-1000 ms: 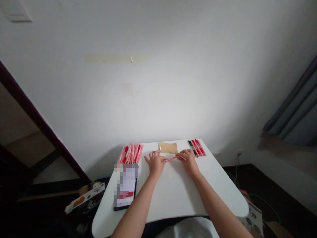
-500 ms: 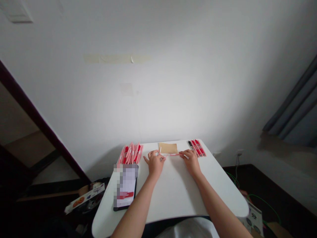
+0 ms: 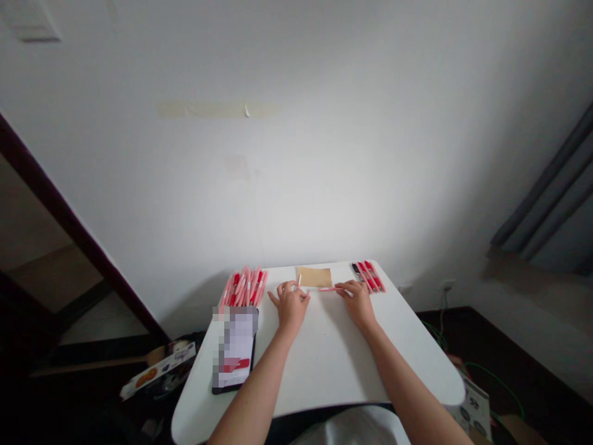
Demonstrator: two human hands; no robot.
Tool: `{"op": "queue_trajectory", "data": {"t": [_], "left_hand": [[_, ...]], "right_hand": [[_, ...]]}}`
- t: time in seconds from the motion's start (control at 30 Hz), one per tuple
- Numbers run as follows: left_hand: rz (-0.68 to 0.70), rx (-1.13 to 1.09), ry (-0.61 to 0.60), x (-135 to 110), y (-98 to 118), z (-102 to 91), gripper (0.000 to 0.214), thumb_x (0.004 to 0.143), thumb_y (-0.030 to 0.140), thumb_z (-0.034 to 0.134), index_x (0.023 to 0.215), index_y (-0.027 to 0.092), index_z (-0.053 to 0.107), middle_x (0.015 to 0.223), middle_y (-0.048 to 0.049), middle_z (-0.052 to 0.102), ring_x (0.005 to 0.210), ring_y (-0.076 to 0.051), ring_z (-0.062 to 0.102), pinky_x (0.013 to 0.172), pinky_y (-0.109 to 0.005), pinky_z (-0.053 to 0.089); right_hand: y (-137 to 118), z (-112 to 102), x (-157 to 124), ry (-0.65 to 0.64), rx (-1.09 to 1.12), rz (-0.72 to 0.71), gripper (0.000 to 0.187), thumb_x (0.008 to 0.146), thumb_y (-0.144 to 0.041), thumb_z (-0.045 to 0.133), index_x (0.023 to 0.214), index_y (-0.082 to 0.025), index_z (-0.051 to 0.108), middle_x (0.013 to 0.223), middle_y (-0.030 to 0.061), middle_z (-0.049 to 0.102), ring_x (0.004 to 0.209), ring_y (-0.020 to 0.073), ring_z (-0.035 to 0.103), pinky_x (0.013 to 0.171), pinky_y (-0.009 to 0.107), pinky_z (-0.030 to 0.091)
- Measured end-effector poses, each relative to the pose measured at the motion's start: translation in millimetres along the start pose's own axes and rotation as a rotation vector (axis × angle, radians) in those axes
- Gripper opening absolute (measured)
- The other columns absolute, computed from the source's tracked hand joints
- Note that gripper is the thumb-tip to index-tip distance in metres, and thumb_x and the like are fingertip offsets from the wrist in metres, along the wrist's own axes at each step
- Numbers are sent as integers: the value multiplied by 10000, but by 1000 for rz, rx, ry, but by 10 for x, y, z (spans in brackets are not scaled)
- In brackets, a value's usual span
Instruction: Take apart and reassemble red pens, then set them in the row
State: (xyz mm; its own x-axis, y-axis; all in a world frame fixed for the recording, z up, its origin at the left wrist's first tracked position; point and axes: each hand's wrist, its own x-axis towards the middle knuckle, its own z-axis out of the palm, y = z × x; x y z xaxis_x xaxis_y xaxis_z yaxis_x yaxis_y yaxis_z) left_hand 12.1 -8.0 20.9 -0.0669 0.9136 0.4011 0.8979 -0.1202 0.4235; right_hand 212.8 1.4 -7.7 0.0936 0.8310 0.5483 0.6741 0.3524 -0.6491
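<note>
My right hand is closed at the fingertips on a pink pen, which points left, low over the white table. To its left, my left hand is closed in a pinch on a small, slim white piece that stands up from the fingers. It is too small to tell what kind of piece it is. A gap separates the two held pieces. Just beyond my hands lies a flat tan paper piece.
A pile of pink and red pens lies at the table's back left. Several red pens and a black one form a row at the back right. A phone lies left of my left forearm. The wall rises behind the white table.
Almost nothing differs. Both hands stay in place with the same pieces in their fingers.
</note>
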Motion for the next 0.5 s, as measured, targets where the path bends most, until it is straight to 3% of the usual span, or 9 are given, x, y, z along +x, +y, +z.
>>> {"op": "queue_trajectory", "data": {"t": [0.5], "left_hand": [[14,-14,50,2,-33,40,131,756,346,658,674,248,691,1172,-29,595,1198,-260,414,1062,-688,134]], "right_hand": [[14,8,2,-8,-3,1,297,881,-410,494,931,-252,740,889,77,677,910,254,511,844,389,386]]}}
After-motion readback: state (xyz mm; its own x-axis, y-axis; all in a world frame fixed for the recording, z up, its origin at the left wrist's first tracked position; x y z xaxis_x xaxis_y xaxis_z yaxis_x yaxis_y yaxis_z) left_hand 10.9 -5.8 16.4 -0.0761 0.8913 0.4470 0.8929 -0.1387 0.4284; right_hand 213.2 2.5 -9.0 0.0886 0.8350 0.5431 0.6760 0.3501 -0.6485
